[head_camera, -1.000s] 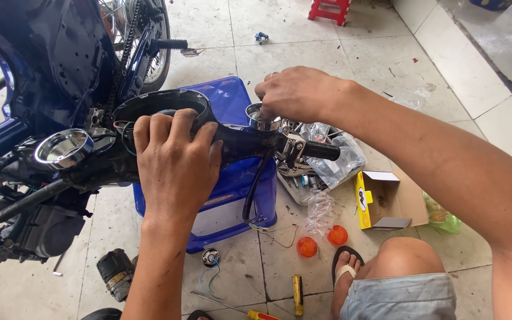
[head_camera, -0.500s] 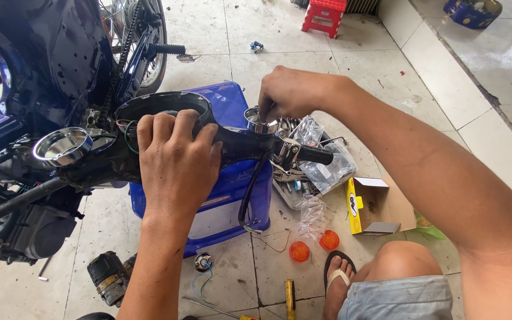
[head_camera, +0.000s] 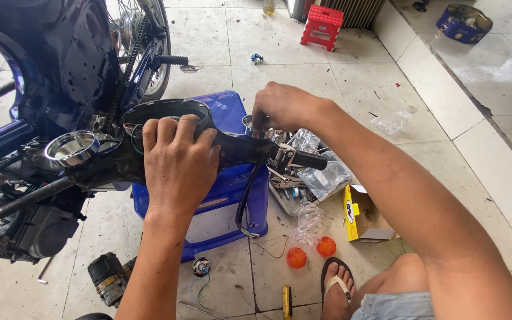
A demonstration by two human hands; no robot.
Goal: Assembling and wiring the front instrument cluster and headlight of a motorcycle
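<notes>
My left hand [head_camera: 179, 160] lies palm-down over the middle of the black handlebar cover [head_camera: 149, 151], fingers curled over its upper rim and pressing it flat – clamped on it, not loose. My right hand [head_camera: 282, 106] is bunched with the fingertips pinched together on the small chrome ring [head_camera: 257, 129] at the cover's right end; I think something thin is between them, but my knuckles hide it. The cover rests across a blue plastic stool [head_camera: 226, 195], its right grip [head_camera: 309, 160] jutting past the stool's edge over a tray of loose parts [head_camera: 294, 192]. On the left the dark blue motorbike frame [head_camera: 54, 65] crowds close, so there is little room that way; to the right the tiled floor [head_camera: 386, 89] lies open up to the raised step. Counted: two chrome cups, one of them [head_camera: 71, 148] at the left end; two orange lenses [head_camera: 310, 252] on the floor; one yellow box [head_camera: 362, 213], open; one red stool [head_camera: 322, 25] far back. Compared with half a second ago, both hands keep the same holds – only the view has dropped a little, showing more of my sandalled foot [head_camera: 336, 281].
</notes>
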